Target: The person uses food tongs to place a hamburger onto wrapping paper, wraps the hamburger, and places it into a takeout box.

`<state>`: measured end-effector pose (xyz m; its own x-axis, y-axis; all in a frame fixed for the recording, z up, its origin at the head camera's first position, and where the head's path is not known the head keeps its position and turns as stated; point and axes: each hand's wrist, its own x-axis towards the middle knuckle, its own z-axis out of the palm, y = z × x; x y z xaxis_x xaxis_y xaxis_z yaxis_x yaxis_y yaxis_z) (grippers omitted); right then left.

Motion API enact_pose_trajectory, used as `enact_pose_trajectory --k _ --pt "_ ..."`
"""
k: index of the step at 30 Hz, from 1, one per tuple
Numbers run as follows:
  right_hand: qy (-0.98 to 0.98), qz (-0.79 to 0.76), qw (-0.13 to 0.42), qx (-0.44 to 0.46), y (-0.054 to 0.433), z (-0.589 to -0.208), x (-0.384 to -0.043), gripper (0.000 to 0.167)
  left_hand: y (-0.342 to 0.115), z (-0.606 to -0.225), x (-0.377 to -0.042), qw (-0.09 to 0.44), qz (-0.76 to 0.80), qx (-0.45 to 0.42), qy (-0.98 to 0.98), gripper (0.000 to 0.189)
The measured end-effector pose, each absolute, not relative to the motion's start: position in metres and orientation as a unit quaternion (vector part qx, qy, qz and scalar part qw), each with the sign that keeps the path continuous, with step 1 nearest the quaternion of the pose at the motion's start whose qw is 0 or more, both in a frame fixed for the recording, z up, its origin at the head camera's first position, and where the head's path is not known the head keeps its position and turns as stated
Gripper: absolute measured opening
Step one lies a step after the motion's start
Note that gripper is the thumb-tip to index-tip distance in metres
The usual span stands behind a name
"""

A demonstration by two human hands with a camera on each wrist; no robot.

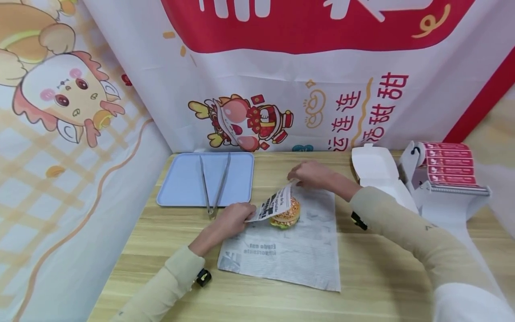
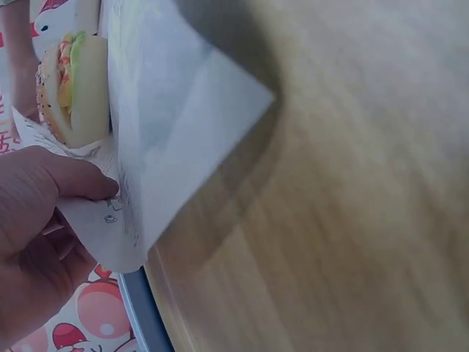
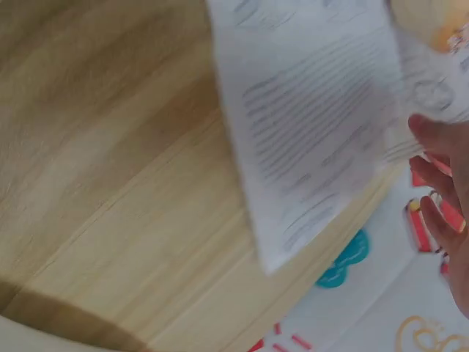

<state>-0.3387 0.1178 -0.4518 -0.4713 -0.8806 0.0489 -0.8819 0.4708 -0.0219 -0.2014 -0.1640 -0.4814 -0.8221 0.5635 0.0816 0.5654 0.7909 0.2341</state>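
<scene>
Burger [image 1: 290, 213] partly under the folded paper [image 1: 289, 248], left grip [image 1: 237, 218] and right grip [image 1: 311, 174] both pinching that paper — an uneven tug could tear it or shove everything askew!

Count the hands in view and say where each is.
2. The left hand pinches the printed paper by one end of its raised flap, near the blue tray; the right hand pinches the flap's other end, beyond the burger. No others show.
</scene>
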Motion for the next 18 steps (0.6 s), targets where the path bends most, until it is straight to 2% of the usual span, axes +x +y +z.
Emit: enact_pose_trajectory --k 3,6,10,15,18 --pt "-0.833 0.009 0.018 0.552 0.110 -0.447 -0.331 0.037 -0.165 -0.483 -0.200 0.002 -0.107 -0.311 -0.944 0.036" --pt "-0.811 -0.037 0.045 0.582 0.103 -0.442 -0.322 0.034 -0.166 -0.484 -0.199 -0.004 -0.094 -0.315 -0.944 0.033" --pt "-0.810 -0.092 0.066 0.575 0.105 -0.440 -0.312 0.033 -0.169 -0.484 -0.198 -0.010 -0.104 -0.310 -0.945 0.030" --pt "-0.821 -0.085 0.075 0.559 0.120 -0.449 -0.304 0.039 -0.177 -0.481 -0.198 -0.006 -0.127 -0.299 -0.946 0.028" --pt "-0.822 -0.072 0.090 0.557 0.126 -0.458 -0.300 0.043 -0.181 -0.478 -0.196 -0.028 -0.130 -0.301 -0.944 0.026"
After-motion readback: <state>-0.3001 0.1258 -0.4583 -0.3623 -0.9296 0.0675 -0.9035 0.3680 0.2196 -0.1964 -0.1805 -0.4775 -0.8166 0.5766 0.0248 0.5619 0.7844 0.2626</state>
